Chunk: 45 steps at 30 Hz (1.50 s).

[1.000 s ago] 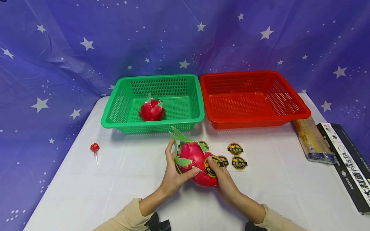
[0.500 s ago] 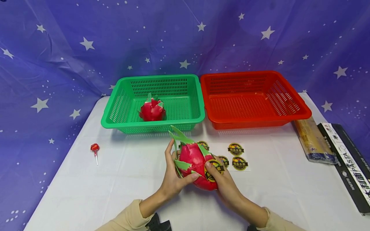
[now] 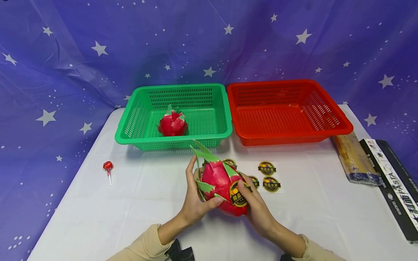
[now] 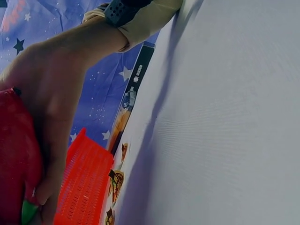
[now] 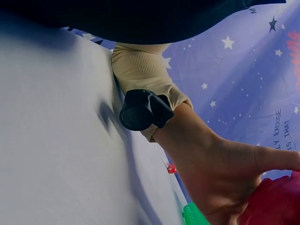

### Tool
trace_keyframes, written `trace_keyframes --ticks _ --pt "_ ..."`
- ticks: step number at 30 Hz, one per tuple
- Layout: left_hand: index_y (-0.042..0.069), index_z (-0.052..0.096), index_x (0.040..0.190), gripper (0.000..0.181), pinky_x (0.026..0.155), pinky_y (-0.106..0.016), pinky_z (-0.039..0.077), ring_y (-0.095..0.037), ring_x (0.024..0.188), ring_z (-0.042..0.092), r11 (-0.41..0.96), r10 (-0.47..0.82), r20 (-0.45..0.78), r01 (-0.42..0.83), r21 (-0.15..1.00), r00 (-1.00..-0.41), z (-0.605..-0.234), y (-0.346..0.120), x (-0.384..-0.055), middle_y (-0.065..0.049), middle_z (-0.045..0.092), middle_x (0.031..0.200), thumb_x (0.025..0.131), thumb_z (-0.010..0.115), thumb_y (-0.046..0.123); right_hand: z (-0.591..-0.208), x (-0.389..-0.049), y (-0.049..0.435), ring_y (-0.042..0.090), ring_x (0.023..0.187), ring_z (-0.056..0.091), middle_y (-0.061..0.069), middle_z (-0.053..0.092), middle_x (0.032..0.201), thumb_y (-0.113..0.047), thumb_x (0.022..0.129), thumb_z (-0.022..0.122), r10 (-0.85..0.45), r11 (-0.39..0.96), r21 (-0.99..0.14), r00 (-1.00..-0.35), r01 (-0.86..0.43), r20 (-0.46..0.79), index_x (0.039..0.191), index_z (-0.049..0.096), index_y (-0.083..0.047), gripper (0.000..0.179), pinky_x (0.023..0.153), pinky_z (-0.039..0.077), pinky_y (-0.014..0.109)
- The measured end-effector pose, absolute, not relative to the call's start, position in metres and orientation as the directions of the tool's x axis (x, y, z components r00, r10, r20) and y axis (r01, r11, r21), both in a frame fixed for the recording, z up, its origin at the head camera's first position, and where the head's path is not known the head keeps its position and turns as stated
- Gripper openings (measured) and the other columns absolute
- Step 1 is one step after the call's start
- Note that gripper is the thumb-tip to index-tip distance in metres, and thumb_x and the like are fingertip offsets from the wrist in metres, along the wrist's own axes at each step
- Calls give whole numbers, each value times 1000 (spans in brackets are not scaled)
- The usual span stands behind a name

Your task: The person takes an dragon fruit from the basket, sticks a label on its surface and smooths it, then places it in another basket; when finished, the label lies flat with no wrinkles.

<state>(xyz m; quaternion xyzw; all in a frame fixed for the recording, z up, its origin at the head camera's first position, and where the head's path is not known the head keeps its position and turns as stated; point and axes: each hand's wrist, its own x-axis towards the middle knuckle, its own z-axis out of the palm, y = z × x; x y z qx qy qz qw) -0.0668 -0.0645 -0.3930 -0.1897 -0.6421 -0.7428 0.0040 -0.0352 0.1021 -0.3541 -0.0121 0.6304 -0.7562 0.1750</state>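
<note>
Both hands hold a red dragon fruit (image 3: 217, 174) with green leafy scales above the middle of the white table, its leaf tips pointing up and left in the head view. My left hand (image 3: 193, 204) grips its left side, thumb across the front. On the lower right of the fruit is a round black-and-gold sticker (image 3: 237, 195). My right hand (image 3: 261, 214) grips the right side, its thumb pressed over the sticker's right part. In the left wrist view the right hand (image 4: 49, 89) shows against the fruit; the left hand (image 5: 211, 173) appears in the right wrist view.
A green basket (image 3: 176, 141) with another dragon fruit (image 3: 173, 124) stands at the back. Beside it is a red basket (image 3: 294, 137). Behind the held fruit lie several stickers (image 3: 271, 184) on a sheet. A lollipop (image 3: 108, 168) lies left; a pasta packet (image 3: 356, 159) and box (image 3: 392, 185) lie right.
The dragon fruit has turned slightly, and the sticker on it sits a little lower. My right thumb has shifted down and right over the sticker. The left hand has barely moved.
</note>
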Motion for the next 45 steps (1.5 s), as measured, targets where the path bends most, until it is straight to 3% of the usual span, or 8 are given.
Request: trace_keyframes --ticks 9,17,25,33,40,45 --pt "24 -4 143 104 86 -29 50 -13 112 50 -232 240 285 230 945 -928 -395 -66 -70 -12 40 124 72 71 35 -358 -38 107 8 117 38 3 29 133 -36 100 19 -359 -139 -969 -922 206 -145 139 21 -22 42 93 37 21" --pt "26 -3 143 104 86 -30 50 -14 112 50 -258 246 277 213 942 -929 -394 -66 -70 -9 41 124 71 72 34 -363 -38 109 3 117 33 0 23 134 -36 100 13 -387 -216 -961 -919 172 -77 141 13 -16 46 94 35 16" --pt "23 -3 143 104 86 -30 50 -15 113 50 -270 256 309 239 933 -916 -396 -68 -71 -8 41 123 72 71 34 -363 -37 108 4 118 34 1 22 134 -34 100 13 -398 -269 -949 -916 163 -45 141 13 -15 45 94 37 17" --pt "23 -4 144 103 85 -29 50 -13 112 49 -264 253 310 243 934 -916 -397 -69 -72 -8 42 123 73 70 35 -361 -38 108 8 119 36 2 22 136 -34 100 19 -412 -295 -926 -906 236 -99 141 13 -18 45 94 40 21" --pt "22 -4 144 102 86 -30 50 -14 113 49 -260 259 307 240 935 -916 -396 -69 -71 -9 42 124 73 69 35 -362 -36 107 3 120 34 2 21 137 -34 100 11 -399 -237 -963 -917 128 -23 141 11 -16 45 94 37 18" --pt "23 -4 143 101 86 -30 50 -14 114 49 -238 265 305 245 940 -915 -396 -70 -71 -12 41 126 74 68 35 -362 -36 107 7 117 39 4 28 134 -25 99 23 -399 -192 -978 -917 81 3 140 15 -16 43 93 40 20"
